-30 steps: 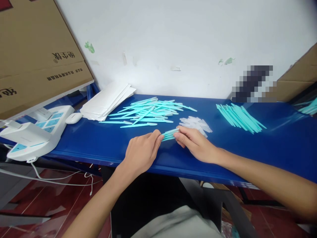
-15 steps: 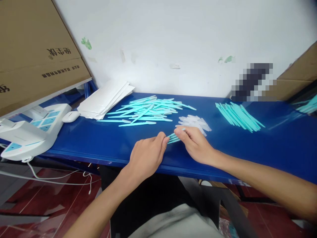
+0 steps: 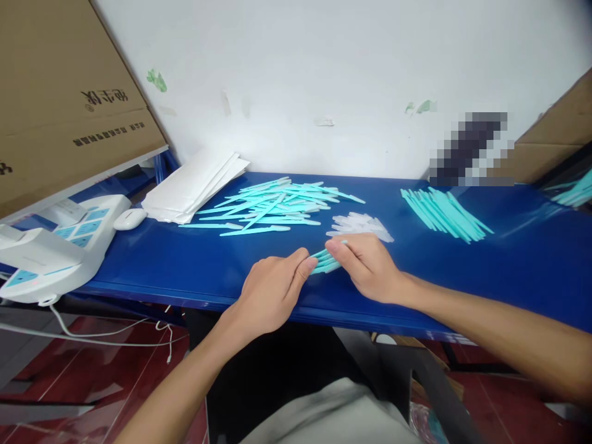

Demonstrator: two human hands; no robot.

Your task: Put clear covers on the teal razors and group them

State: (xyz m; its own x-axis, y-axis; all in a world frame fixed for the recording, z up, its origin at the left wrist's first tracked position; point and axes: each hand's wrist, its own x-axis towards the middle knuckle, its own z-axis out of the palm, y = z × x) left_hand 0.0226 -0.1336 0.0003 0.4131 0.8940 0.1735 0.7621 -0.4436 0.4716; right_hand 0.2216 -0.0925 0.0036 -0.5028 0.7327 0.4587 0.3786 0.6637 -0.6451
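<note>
Several teal eyebrow razors form a small bundle between my two hands above the front of the blue table. My left hand is closed round their left ends, thumb on top. At the other end my right hand pinches the bundle; its fingertips hide those ends. Just beyond the right hand lies a heap of translucent plastic caps. A loose pile of teal razors with pale tips spreads behind the left hand. To the right, more razors lie side by side in a tidier stack.
White paper envelopes lie at the back left beside a white power strip and a small white case. A large cardboard box stands at the left. The white wall bounds the blue table behind.
The held razors show a little wider and more fanned between my hands. Both hands keep their grip and stay nearly in place; the view has shifted slightly.
</note>
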